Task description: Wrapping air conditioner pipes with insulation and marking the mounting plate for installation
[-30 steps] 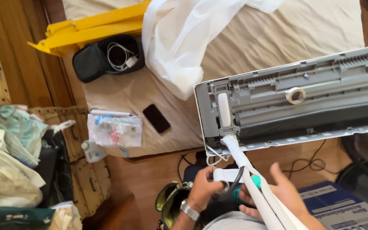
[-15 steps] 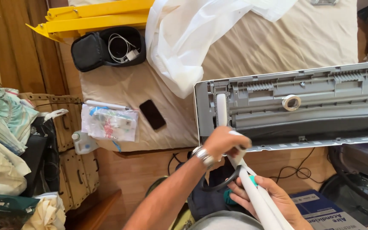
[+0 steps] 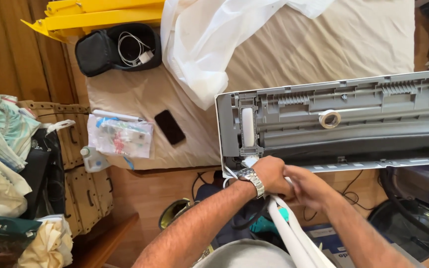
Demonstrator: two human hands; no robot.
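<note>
Both hands, left (image 3: 273, 174) and right (image 3: 310, 187), clench the white pipe bundle (image 3: 294, 238); hard tugging risks kinking it at the grey unit (image 3: 333, 124).

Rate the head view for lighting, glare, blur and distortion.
Head view: warm, even daylight, soft shadows; the white plastic sheet is bright, nearly washed out; the left hand and right hand on the white wrapped pipe look slightly soft; the grey unit has bowed edges from wide-angle distortion.
</note>
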